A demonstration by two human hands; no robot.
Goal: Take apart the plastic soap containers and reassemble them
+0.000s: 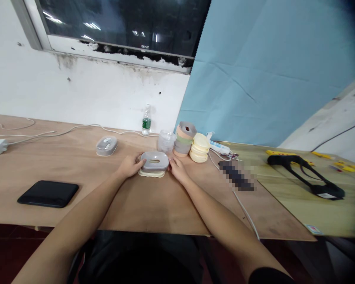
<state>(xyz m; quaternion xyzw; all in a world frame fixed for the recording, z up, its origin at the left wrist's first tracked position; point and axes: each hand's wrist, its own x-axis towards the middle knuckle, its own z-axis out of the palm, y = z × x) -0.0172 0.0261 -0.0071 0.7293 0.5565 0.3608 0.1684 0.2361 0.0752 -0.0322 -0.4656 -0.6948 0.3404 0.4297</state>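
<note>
In the head view an oval grey plastic box [154,165] is in front of me on the table, with a long slot showing in its middle. A pale cream piece [151,173] lies under it, its edge showing at the front. My left hand [131,165] holds the box's left end, thumb along its side. At the right end, the fingers of my right hand [176,168] are closed against the box. Just behind stand clear plastic pieces [166,142], a stack of grey, green and peach oval parts [184,139], and a stack of cream parts [200,148].
Left of my hands sits a closed grey oval box [107,146]. A black flat case [48,194] lies nearer. A water bottle [146,121] stands by the wall. White cables, a power strip [219,147], a blurred-out dark object [236,176] and a black frame-like object [307,177] lie around.
</note>
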